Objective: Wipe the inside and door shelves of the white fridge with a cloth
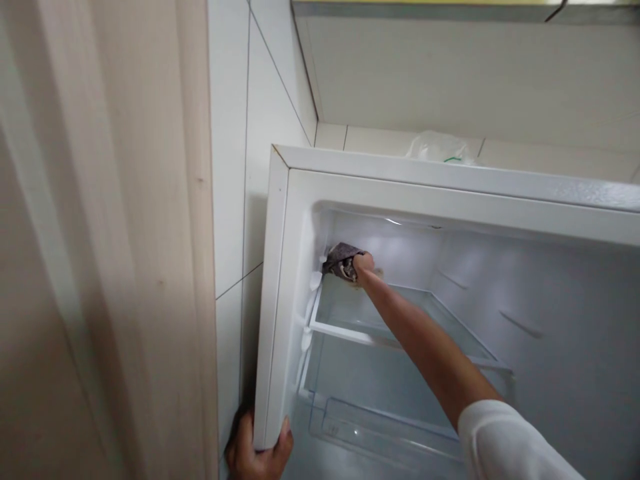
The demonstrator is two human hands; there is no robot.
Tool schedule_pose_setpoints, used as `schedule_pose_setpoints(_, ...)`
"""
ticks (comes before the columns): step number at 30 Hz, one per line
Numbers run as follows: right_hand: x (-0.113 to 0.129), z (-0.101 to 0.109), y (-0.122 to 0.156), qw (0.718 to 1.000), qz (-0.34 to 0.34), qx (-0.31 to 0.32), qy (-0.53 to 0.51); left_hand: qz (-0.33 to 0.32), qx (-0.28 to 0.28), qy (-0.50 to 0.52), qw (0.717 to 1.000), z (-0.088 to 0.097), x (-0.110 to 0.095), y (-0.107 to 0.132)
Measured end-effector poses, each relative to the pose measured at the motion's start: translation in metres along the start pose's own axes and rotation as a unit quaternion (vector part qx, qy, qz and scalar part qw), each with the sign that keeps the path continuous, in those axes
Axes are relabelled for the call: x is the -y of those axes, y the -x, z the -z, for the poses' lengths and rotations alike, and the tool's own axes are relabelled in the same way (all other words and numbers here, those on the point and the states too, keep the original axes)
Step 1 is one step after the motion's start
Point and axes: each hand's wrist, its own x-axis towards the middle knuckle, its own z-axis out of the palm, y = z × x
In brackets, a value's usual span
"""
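Observation:
Reaching deep into the fridge, my right hand grips a grey-brown cloth pressed near the inner left wall, above the upper glass shelf. The fingers are partly hidden by the bunched cloth. At the lower left, my left hand is wrapped round the left edge of the white fridge body, thumb on the front side and fingers behind it.
A lower glass shelf and a clear plastic drawer sit below. On top of the fridge lies a clear plastic bag. A wooden door panel and tiled wall stand close on the left; a cabinet hangs overhead.

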Motion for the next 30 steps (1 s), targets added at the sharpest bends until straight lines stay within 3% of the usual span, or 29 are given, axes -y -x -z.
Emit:
schedule_pose_setpoints(3, 0.016, 0.009, -0.001, 0.997, -0.012, -0.053, -0.054, 0.031, -0.019, 0.002, 0.999, -0.004, -0.002, 0.003)
schedule_pose_setpoints(6, 0.044, 0.017, 0.004, 0.989, 0.034, -0.097, -0.106, 0.042, -0.024, 0.005, 0.999, -0.006, -0.005, 0.003)
schedule_pose_setpoints(10, 0.083, 0.017, 0.02, 0.973, 0.127, -0.098, -0.164, 0.001, -0.004, 0.002, 1.0, -0.002, -0.003, -0.001)
schedule_pose_setpoints(13, 0.097, 0.016, 0.039, 0.965, 0.159, -0.087, -0.19, -0.013, -0.006, -0.004, 1.0, 0.001, -0.004, -0.005)
schedule_pose_setpoints(19, 0.086, 0.039, 0.115, 0.941, 0.272, -0.085, -0.183, -0.018, -0.015, 0.001, 1.0, 0.003, -0.013, -0.014)
schedule_pose_setpoints(24, 0.07, 0.066, 0.186, 0.897, 0.411, -0.12, -0.105, -0.027, -0.035, -0.018, 0.999, 0.004, -0.019, -0.021)
schedule_pose_setpoints(27, 0.059, 0.08, 0.215, 0.857, 0.492, -0.125, -0.089, -0.021, -0.037, -0.028, 0.999, 0.006, -0.021, -0.025)
schedule_pose_setpoints(30, 0.047, 0.089, 0.224, 0.79, 0.594, -0.123, -0.088, -0.026, -0.043, -0.035, 0.998, 0.006, -0.021, -0.026)
